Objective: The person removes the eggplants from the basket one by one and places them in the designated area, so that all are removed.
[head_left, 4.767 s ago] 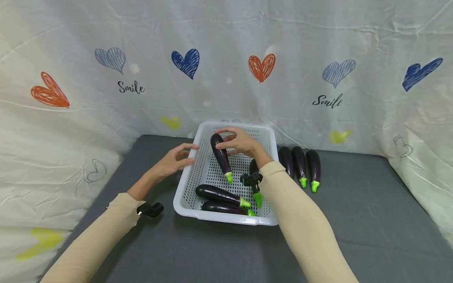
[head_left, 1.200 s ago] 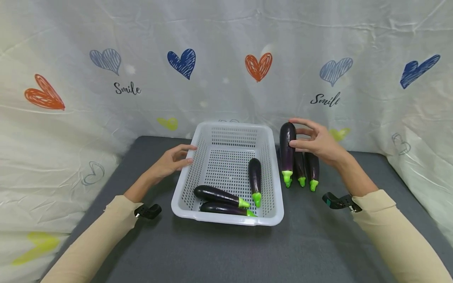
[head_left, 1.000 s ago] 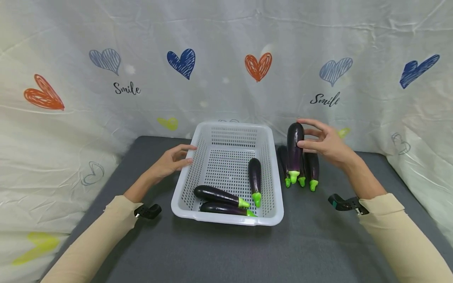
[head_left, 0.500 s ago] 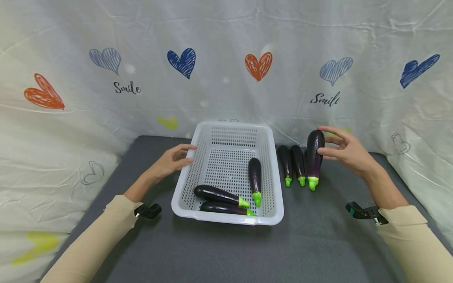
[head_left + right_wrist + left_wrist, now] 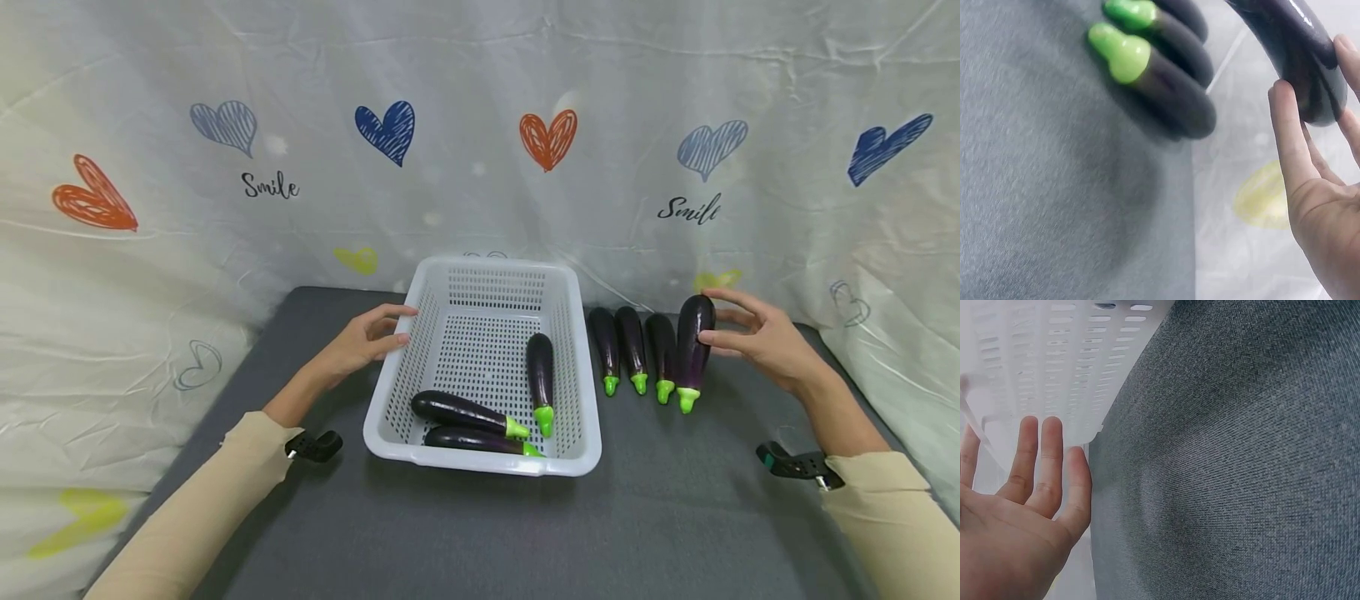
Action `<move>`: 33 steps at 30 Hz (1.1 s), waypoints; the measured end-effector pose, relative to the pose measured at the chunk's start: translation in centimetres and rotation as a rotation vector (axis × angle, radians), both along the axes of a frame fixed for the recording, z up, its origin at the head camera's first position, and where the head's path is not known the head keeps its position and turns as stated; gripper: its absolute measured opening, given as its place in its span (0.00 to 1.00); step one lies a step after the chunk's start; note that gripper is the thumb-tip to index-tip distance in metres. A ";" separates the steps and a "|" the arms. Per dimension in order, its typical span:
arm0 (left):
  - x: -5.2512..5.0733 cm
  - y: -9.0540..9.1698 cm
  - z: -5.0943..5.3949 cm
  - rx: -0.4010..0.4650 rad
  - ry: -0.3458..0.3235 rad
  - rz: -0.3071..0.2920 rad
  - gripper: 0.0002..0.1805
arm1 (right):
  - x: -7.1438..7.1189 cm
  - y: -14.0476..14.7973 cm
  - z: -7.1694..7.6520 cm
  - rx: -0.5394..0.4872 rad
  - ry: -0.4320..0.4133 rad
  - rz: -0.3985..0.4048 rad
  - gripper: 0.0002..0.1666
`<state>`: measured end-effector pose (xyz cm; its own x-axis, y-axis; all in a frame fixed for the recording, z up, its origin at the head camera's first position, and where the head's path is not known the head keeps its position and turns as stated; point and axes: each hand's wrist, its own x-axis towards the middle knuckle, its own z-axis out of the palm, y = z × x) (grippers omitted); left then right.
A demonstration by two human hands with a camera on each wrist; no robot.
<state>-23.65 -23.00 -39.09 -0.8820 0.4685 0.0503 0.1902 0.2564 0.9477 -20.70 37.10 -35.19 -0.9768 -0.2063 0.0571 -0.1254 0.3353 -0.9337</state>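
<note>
In the head view, my right hand [image 5: 763, 340] pinches a glossy dark eggplant [image 5: 694, 340] with a green stem between thumb and fingers, at the right end of a row on the table. The right wrist view has this eggplant [image 5: 1297, 53] raised off the cloth, my fingertips [image 5: 1284, 100] against its rounded end. My left hand [image 5: 367, 342] touches the left side of a white perforated basket [image 5: 480, 468], its fingers fairly straight. Inside the basket lie one eggplant [image 5: 540, 375] along the right and two more, an upper one [image 5: 461, 410] and a lower one [image 5: 472, 440], near the front.
Three eggplants lie side by side right of the basket: a left one [image 5: 604, 343], a middle one [image 5: 632, 342] and a right one [image 5: 660, 350]. Grey cloth covers the table [image 5: 480, 533]. A pale curtain [image 5: 480, 208] printed with hearts hangs close behind.
The right hand has carried the eggplant out of the basket, rightward across the row, to beside its right end, lowering it lately. The left hand stays at the basket's side.
</note>
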 end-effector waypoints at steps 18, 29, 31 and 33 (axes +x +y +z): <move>0.0 0.1 0.1 0.021 -0.008 -0.004 0.28 | -0.8 2.7 -2.4 0.012 -0.109 -0.003 0.45; 0.0 0.0 0.1 0.023 -0.016 -0.015 0.28 | -1.9 3.6 -3.4 0.046 -0.152 0.013 0.48; 0.0 0.1 0.0 0.026 -0.016 -0.016 0.28 | -2.1 3.7 -3.6 0.059 -0.162 0.010 0.49; -0.1 0.0 0.0 0.025 -0.014 -0.016 0.28 | -2.3 3.8 -3.7 0.068 -0.174 0.007 0.50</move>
